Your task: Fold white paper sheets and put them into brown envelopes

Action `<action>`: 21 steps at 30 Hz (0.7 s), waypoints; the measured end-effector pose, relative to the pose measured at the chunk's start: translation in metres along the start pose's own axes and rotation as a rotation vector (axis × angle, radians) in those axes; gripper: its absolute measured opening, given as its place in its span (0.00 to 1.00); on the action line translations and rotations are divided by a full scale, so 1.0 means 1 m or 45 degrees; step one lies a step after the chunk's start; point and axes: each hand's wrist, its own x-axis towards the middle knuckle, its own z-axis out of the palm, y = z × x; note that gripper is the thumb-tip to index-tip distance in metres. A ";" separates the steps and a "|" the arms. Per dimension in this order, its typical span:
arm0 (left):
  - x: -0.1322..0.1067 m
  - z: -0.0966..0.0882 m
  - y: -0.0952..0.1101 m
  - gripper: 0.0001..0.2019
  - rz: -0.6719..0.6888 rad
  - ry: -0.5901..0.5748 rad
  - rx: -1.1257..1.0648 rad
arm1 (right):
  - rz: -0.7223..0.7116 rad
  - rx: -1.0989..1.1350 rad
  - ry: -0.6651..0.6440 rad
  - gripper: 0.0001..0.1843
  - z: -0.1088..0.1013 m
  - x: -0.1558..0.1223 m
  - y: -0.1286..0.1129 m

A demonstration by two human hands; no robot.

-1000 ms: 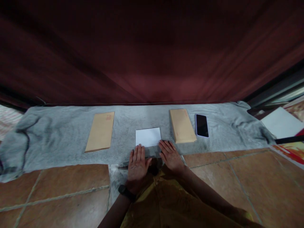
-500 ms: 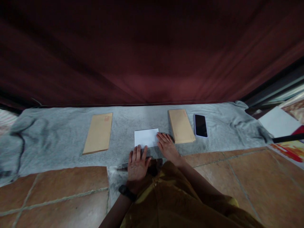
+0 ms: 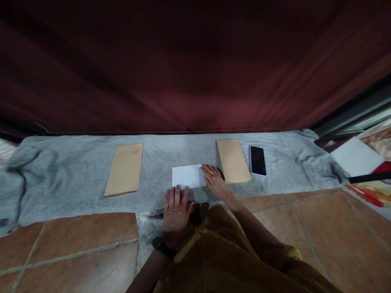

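Observation:
A white sheet of paper (image 3: 187, 176), seemingly folded, lies flat on the grey cloth (image 3: 165, 150) in front of me. My left hand (image 3: 176, 211) is open, palm down, with its fingertips on the near edge of the paper. Fingers outstretched, my right hand (image 3: 215, 181) rests open across the paper's right edge. Just right of that hand are brown envelopes (image 3: 233, 160), lying in a small stack. Another brown envelope (image 3: 124, 169) lies apart to the left, with a reddish mark near its top corner.
A phone (image 3: 258, 160) with a dark screen lies right of the stacked envelopes. Dark red fabric (image 3: 195, 81) rises behind the cloth. Orange floor tiles (image 3: 91, 236) run along the near side. At the far right lies a white sheet (image 3: 356, 156) by a dark bar.
My right hand has slid slightly up along the right edge of the paper. The left hand stays at the near edge. The whole view has shifted a little.

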 end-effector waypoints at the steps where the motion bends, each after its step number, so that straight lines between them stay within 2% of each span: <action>1: 0.001 -0.001 0.002 0.28 0.000 0.002 0.003 | -0.005 0.011 -0.003 0.27 -0.001 0.000 0.001; 4: 0.008 -0.001 0.012 0.29 0.047 -0.015 -0.016 | -0.006 0.023 -0.002 0.26 -0.003 -0.001 0.000; 9: 0.024 0.006 0.043 0.30 0.227 -0.129 -0.104 | 0.002 0.024 0.001 0.26 -0.003 -0.001 -0.002; 12: 0.030 0.013 0.056 0.31 0.251 -0.160 -0.149 | 0.000 0.035 -0.012 0.26 -0.003 0.001 -0.001; 21: 0.027 0.021 0.058 0.32 0.262 -0.166 -0.115 | 0.016 0.026 -0.012 0.27 -0.002 0.000 -0.001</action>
